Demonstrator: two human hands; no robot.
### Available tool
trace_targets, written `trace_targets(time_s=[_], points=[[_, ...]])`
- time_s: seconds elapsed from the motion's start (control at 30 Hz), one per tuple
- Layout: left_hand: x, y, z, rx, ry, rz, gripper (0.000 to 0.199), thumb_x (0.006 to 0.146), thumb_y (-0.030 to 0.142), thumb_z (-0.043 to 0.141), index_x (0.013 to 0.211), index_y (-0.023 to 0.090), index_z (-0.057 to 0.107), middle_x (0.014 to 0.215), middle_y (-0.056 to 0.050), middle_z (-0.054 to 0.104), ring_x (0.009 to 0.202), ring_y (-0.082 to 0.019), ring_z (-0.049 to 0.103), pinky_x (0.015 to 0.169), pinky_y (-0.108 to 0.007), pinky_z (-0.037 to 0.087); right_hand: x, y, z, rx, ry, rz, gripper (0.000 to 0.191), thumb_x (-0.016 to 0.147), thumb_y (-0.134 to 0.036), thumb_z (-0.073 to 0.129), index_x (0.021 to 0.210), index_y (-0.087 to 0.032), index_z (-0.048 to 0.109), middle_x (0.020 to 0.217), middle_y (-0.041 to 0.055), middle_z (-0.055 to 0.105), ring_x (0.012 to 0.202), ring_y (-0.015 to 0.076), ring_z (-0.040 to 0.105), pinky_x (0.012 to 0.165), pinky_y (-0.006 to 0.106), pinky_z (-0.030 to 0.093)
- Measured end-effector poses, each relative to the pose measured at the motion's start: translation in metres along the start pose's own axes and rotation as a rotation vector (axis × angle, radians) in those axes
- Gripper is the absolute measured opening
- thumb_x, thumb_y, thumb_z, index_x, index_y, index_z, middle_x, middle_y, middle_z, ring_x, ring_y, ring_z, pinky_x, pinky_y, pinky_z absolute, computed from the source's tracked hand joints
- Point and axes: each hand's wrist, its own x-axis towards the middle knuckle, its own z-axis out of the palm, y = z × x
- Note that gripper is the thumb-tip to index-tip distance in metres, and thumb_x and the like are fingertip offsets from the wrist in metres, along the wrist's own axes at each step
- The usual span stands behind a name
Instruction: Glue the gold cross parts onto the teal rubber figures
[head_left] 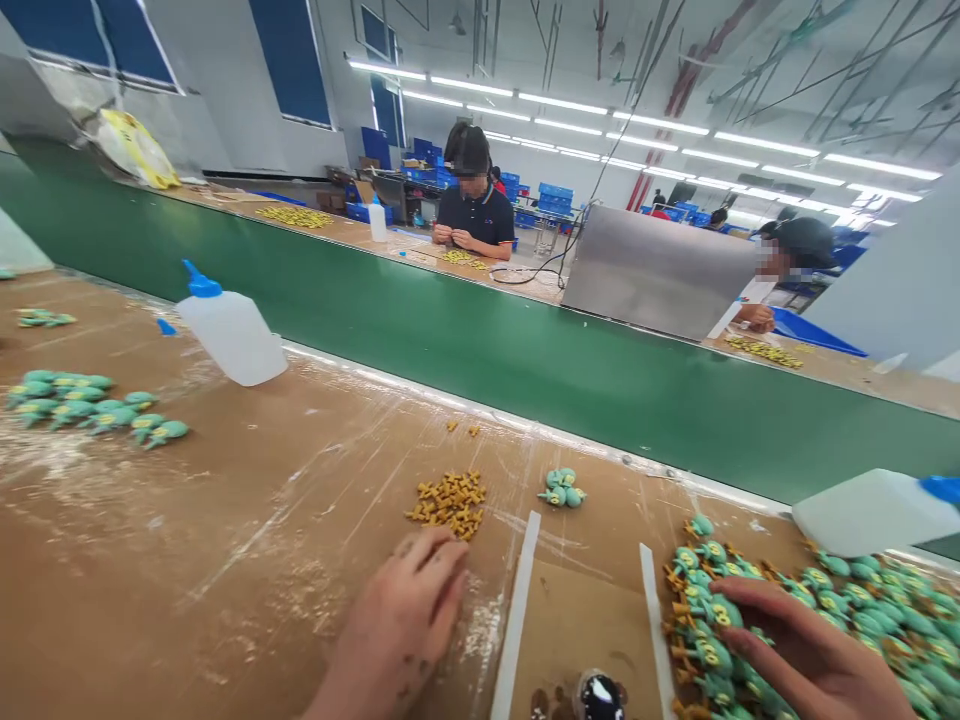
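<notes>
My left hand (409, 610) is at the near edge of a pile of small brown plastic pieces (450, 500). Its fingers are bent and close together, and whatever is at the fingertips is hidden. On the right, my right hand (799, 640) has thumb and forefinger on either side of a small green figure (724, 611) with a yellow mark. That figure is among many green figures with brown parts (862, 610). Between my hands lies a cardboard sheet (585, 610) with white strips along its sides. Several green pieces (562, 488) sit just beyond it.
White bottles with blue caps lie tilted at left (232, 335) and right (862, 510). More green pieces (90, 405) rest at far left. A dark shiny object (601, 695) is at the bottom. Beyond a green conveyor belt (450, 330), a person (474, 205) handles small yellow pieces.
</notes>
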Motion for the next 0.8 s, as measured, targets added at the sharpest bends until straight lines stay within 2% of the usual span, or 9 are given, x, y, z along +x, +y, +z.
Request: trace_targets(time_s=[0.07,0.17,0.23,0.3,0.37,0.47,0.57,0.67,0.8], points=[[0.011,-0.012,-0.001,0.123,-0.019,0.088,0.035,0.095,0.019,0.042,0.103,0.021,0.075,0.11,-0.011,0.074,0.094,-0.028,0.075,0.08,-0.039,0.061,-0.003,0.017,-0.019,-0.093,-0.009,0.085,0.027,0.083,-0.048,0.08,0.099,-0.027,0.084,0.095,0.0049,0.086,0.078,0.0228,0.083,0.067,0.015,0.065],[0.023,-0.015,0.0,0.16,-0.102,0.13,0.039,0.095,0.017,0.037,0.091,0.02,0.075,0.091,-0.009,0.075,0.077,-0.025,0.076,0.065,-0.033,0.06,-0.006,0.032,-0.033,-0.203,-0.057,0.144,0.031,0.085,-0.048,0.076,0.104,-0.025,0.081,0.096,0.0059,0.085,0.08,0.0236,0.082,0.07,0.021,0.067],[0.025,-0.014,0.001,0.147,-0.14,0.123,0.04,0.095,0.017,0.035,0.08,0.022,0.072,0.078,-0.006,0.073,0.066,-0.023,0.075,0.058,-0.029,0.057,-0.008,0.034,-0.032,-0.257,-0.055,0.16,0.031,0.087,-0.048,0.073,0.106,-0.025,0.08,0.096,0.0055,0.084,0.08,0.0229,0.081,0.074,0.025,0.067],[0.024,-0.017,0.003,0.127,-0.134,0.119,0.039,0.094,0.02,0.036,0.075,0.023,0.07,0.075,-0.004,0.072,0.061,-0.021,0.074,0.055,-0.027,0.056,-0.01,0.032,-0.026,-0.289,-0.019,0.157,0.032,0.089,-0.05,0.07,0.105,-0.024,0.08,0.097,0.0058,0.083,0.079,0.0228,0.079,0.075,0.028,0.066],[0.02,-0.026,0.005,0.12,-0.08,0.124,0.037,0.094,0.022,0.037,0.077,0.025,0.07,0.075,-0.002,0.072,0.059,-0.019,0.074,0.053,-0.024,0.055,-0.011,0.029,-0.021,-0.296,0.003,0.139,0.033,0.091,-0.053,0.067,0.101,-0.025,0.08,0.1,0.0064,0.082,0.081,0.0237,0.077,0.077,0.029,0.064],[0.014,-0.046,0.009,0.108,-0.032,0.175,0.034,0.092,0.02,0.039,0.083,0.027,0.072,0.08,0.0,0.073,0.06,-0.016,0.074,0.054,-0.019,0.054,-0.007,0.027,-0.022,-0.323,-0.042,0.107,0.034,0.092,-0.055,0.065,0.1,-0.025,0.081,0.107,0.0081,0.082,0.09,0.0262,0.078,0.08,0.031,0.064],[0.01,-0.054,0.009,0.045,-0.043,0.245,0.031,0.089,0.015,0.045,0.088,0.029,0.073,0.084,0.003,0.074,0.064,-0.012,0.075,0.06,-0.013,0.055,0.007,0.024,-0.029,-0.388,-0.134,0.065,0.033,0.096,-0.05,0.06,0.105,-0.024,0.079,0.11,0.0101,0.081,0.098,0.029,0.078,0.084,0.036,0.064],[0.009,-0.044,0.006,-0.018,-0.012,0.214,0.03,0.087,0.015,0.047,0.081,0.029,0.072,0.083,0.003,0.073,0.066,-0.012,0.075,0.062,-0.013,0.055,0.032,0.011,-0.028,-0.397,-0.224,0.03,0.032,0.099,-0.045,0.055,0.107,-0.023,0.078,0.111,0.0104,0.08,0.103,0.0294,0.076,0.088,0.039,0.062],[0.005,-0.03,0.007,-0.083,0.028,0.16,0.028,0.088,0.018,0.048,0.075,0.028,0.071,0.079,0.002,0.072,0.064,-0.014,0.073,0.061,-0.016,0.056,0.064,-0.011,-0.016,-0.384,-0.311,0.004,0.028,0.1,-0.037,0.052,0.104,-0.024,0.076,0.108,0.0078,0.08,0.102,0.0278,0.074,0.09,0.04,0.058]])
